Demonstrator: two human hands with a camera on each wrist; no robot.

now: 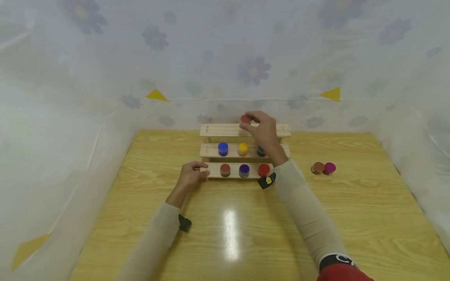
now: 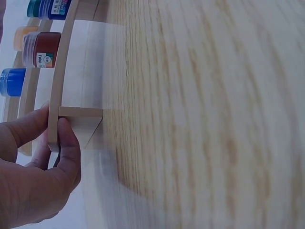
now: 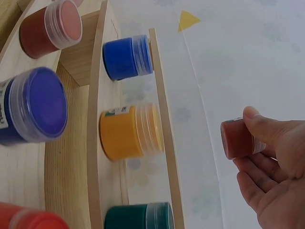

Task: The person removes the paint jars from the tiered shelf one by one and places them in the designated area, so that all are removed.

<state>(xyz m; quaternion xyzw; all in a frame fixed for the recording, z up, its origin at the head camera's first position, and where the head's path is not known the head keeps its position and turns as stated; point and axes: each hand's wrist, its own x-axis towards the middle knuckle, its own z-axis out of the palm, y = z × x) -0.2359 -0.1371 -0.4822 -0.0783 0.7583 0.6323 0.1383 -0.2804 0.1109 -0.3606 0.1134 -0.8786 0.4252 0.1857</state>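
A three-step wooden rack [image 1: 230,130] stands near the back of the table. My right hand [image 1: 264,128] holds a reddish-brown paint jar [image 3: 237,138] between thumb and fingers, just above the top step. At the rack's lower left end, my left hand [image 1: 190,174] pinches the bottom board [image 2: 55,95] between thumb and fingers. That bottom step carries a brown jar [image 1: 225,169], a dark blue jar [image 1: 244,170] and a red jar [image 1: 264,169]. On the middle step are a blue jar [image 1: 223,148], a yellow jar [image 3: 128,132] and a dark green jar [image 3: 138,217], partly hidden by my right hand in the head view.
To the right of the rack, a brown-lidded jar [image 1: 318,168] and a magenta jar [image 1: 329,168] stand side by side on the wooden table [image 1: 147,234]. A flower-patterned sheet [image 1: 211,58] hangs behind the table and along its sides, with yellow triangles [image 1: 330,94] on it.
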